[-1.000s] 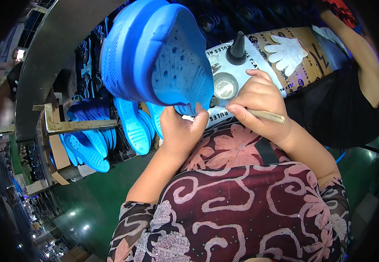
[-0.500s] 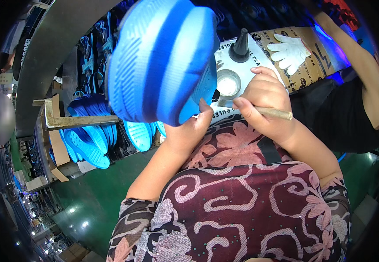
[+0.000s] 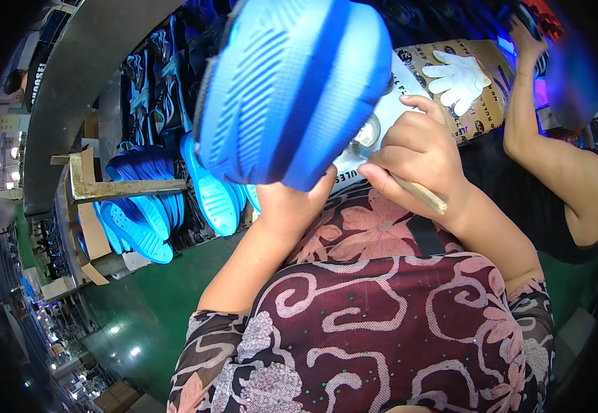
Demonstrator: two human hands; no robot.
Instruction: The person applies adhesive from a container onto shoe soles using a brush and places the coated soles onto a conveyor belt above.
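Shifted rightward since the earlier frame, the blue ribbed shoe sole [image 3: 292,89] partly hides the round cup [image 3: 369,131]; the left hand [image 3: 293,206] grips its near end. The right hand [image 3: 419,155] grasps a brush [image 3: 419,193]. Brushing seems underway; the next move calls for careful bristle placement.

Raised blue sole [image 3: 299,89] blocks left side of workbench [image 3: 476,125]; far-left corner hard to judge. Dish [image 3: 368,131] partly behind sole. Narrow passage between right hand [image 3: 419,155] and white glove [image 3: 456,77]. Co-worker's forearm [image 3: 522,103] crowds right edge.
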